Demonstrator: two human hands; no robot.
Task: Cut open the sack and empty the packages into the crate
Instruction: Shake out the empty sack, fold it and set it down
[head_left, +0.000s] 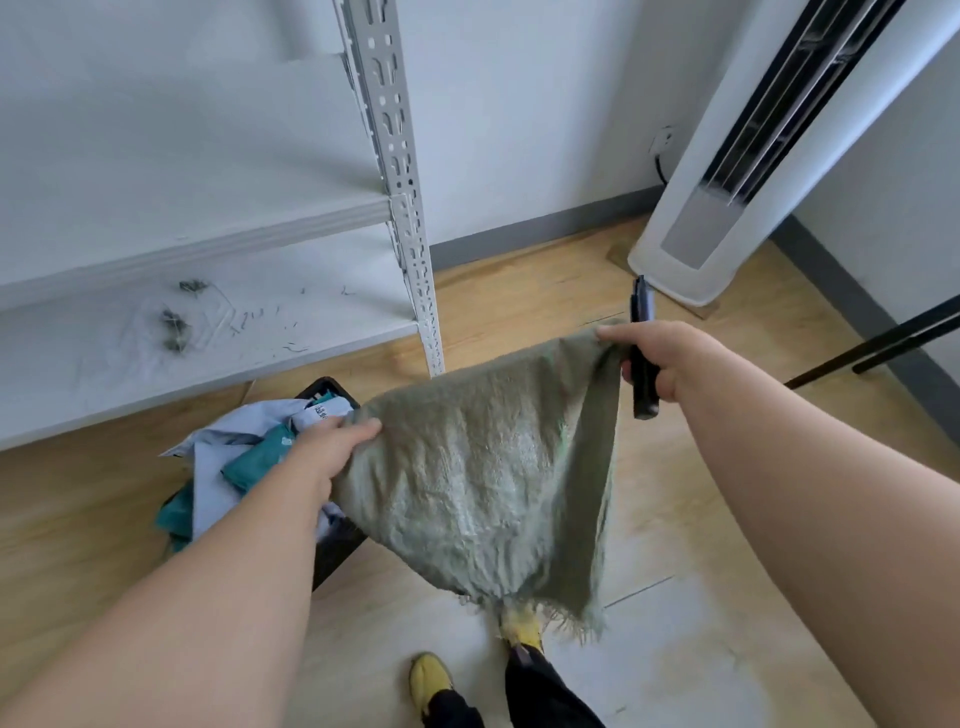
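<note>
your left hand (332, 447) and right hand (660, 358) each pinch an upper corner of the limp grey-green woven sack (483, 483); it hangs frayed end down, and the right also grips an upright black utility knife (643, 353).

Both bare forearms reach forward and down, spread apart; the left hand (332, 447) pinches one upper corner of the limp grey-green woven sack (483, 478), thumb on top; the right hand (660, 358), held higher, grips the other corner together with a dark slim utility knife (643, 348) standing upright in its fist.
</note>
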